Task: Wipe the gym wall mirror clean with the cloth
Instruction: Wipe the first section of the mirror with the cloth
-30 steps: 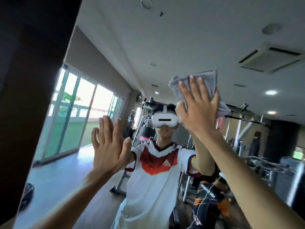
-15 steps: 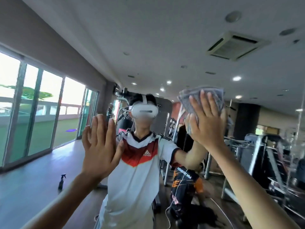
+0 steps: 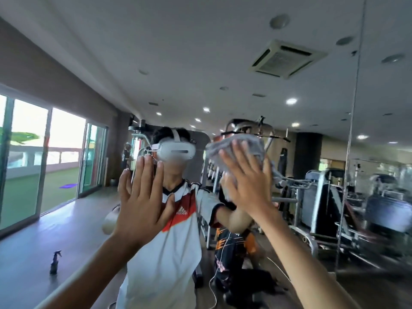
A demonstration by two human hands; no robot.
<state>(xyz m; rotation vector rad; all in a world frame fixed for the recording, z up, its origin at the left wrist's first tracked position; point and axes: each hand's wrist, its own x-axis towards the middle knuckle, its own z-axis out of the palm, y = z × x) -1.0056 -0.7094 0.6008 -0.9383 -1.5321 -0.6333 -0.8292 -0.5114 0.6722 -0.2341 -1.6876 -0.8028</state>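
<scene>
The gym wall mirror fills nearly the whole view and reflects the room and a person in a white and red shirt. My right hand lies flat with straight fingers, pressing a grey cloth against the glass at about head height, right of centre. My left hand is flat against the mirror too, fingers straight and together, lower and to the left of the cloth. The cloth bunches above and around my right fingertips.
A vertical seam between mirror panels runs down the right side. Reflected in the glass are a dark spray bottle on the floor at lower left, weight machines at right, and sliding glass doors at left.
The view has swung right, away from the dark wall edge. My right hand has moved the cloth right and downward across the glass. My left hand stays flat on the mirror.
</scene>
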